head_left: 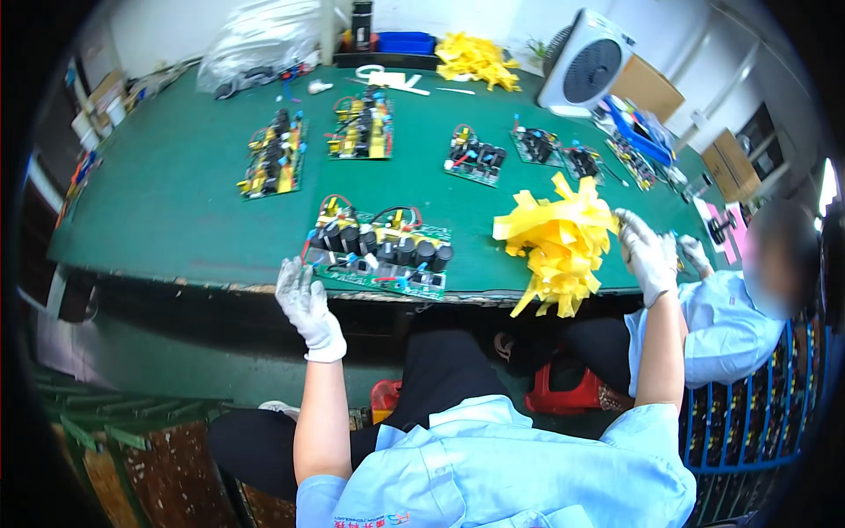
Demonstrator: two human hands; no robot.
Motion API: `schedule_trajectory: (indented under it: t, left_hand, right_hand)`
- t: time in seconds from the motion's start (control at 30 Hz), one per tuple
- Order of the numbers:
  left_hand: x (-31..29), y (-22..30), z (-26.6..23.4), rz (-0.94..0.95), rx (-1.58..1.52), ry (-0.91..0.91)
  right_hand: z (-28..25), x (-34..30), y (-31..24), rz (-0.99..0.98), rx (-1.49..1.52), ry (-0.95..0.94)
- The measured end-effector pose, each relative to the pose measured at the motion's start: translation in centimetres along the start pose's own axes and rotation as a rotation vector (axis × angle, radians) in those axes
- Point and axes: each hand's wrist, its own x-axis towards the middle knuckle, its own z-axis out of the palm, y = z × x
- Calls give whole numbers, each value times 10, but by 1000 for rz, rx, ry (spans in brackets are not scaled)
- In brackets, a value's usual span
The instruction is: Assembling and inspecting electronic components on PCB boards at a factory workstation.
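A large green circuit board (374, 264), with a row of black cylindrical capacitors and red and black wires, lies at the near table edge. My left hand (308, 312), in a white glove, is beside the board's left end, fingers apart and holding nothing visible. Right of the board, a heap of yellow tape strips (559, 242) partly overhangs the table edge. At the heap's right side is my gloved right hand (647, 255), its fingertips bent and closed at the outer strips. Exactly which strip they pinch is too small to make out.
Several more circuit boards (275, 158) lie farther back on the green table (158, 176). A second yellow heap (475, 60), a fan (588, 66) and a blue tray (638, 132) stand at the back. A co-worker in blue (735, 326) sits close on my right.
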Motion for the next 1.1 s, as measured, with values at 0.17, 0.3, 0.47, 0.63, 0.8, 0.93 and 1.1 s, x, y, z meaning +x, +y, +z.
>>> schedule_trajectory:
  t: [0.17,0.3,0.47,0.63,0.8,0.93,1.1]
  left_hand:
    - [1,-6,11,225,264,-119]
    - [-1,4,25,325,389,-198]
    - [33,15,49,477,545,-262]
    - [21,48,114,319,1058,-705]
    - [-5,24,153,456,1468,-1076]
    - [-3,25,156,428,1439,-1192]
    - [44,54,122,663,1283,-1320]
  right_hand:
    - [6,-12,131,-288,-316,190]
    - [36,-41,175,-112,-282,316]
    - [106,-118,148,-179,-53,114]
    - [150,-125,136,-334,-77,-23]
    - [172,-106,91,-344,-43,-123]
    - [187,-86,76,-480,-77,-71]
    - [195,-61,40,-624,-9,13]
